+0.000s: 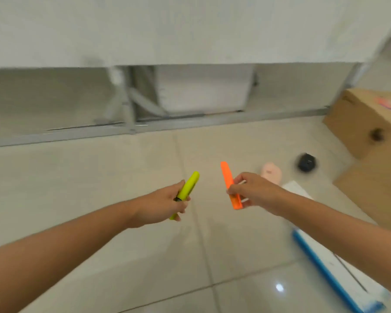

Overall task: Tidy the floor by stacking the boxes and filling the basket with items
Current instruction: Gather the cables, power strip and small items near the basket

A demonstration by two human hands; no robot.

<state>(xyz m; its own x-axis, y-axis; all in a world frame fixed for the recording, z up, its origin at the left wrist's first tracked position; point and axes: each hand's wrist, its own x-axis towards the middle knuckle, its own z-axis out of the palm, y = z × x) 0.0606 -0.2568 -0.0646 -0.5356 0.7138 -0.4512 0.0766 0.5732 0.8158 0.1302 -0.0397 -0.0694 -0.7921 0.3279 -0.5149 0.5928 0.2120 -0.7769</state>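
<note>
Pale floor tiles (99, 177) run up to a white wall with a metal frame, and above them the left hand (165, 204) grips a yellow highlighter (189, 187) while the right hand (253, 190) pinches an orange highlighter (229, 184). No basket is in view, so filling looks barely underway. Beside the right hand a pink item (271, 171), a black object (306, 162) and a blue-edged white box (339, 272) lie loose, with two cardboard boxes (366, 123) beyond, apparently unstacked.

single head cam, wide-angle, looks fwd & down at tiled floor (99, 177), close over both forearms.
</note>
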